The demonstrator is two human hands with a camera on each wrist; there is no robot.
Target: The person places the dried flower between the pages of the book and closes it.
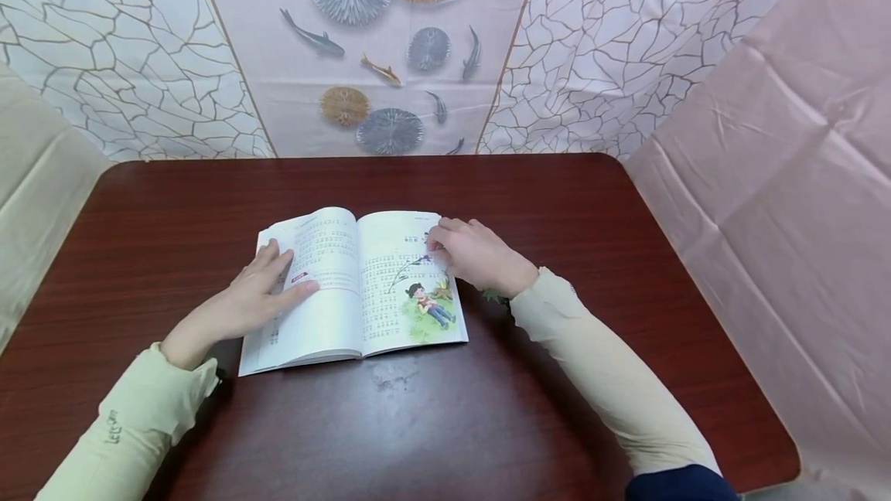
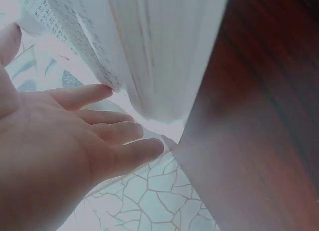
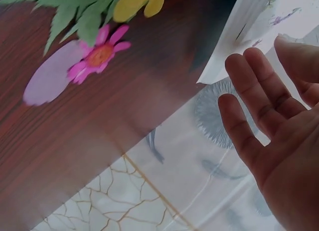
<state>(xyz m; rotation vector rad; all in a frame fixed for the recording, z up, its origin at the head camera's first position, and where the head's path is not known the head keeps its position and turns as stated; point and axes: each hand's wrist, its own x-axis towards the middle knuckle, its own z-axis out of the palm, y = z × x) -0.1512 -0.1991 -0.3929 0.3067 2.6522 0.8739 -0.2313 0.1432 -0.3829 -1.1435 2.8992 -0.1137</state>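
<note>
An open book [image 1: 327, 323] lies on the dark red-brown table, with printed text on both pages and a colour drawing of a reclining child on the right page. My left hand [image 1: 254, 296] rests on the left page with fingers and thumb spread; in the left wrist view, that hand's fingers [image 2: 99, 96] extend alongside the thick stack of pages. At the upper outer edge of the right page is my right hand [image 1: 476, 253], its fingertips bent down toward the paper. The right wrist view shows my right hand's fingers [image 3: 249, 86] slightly bent beside the book's corner.
The brown table [image 1: 557, 207] has rounded far corners and meets a patterned curtain [image 1: 390, 83] behind. A pink fabric wall [image 1: 786, 138] stands on the right. Near my right wrist, a pink flower [image 3: 99, 55] and green leaves [image 3: 79, 14] show over the table.
</note>
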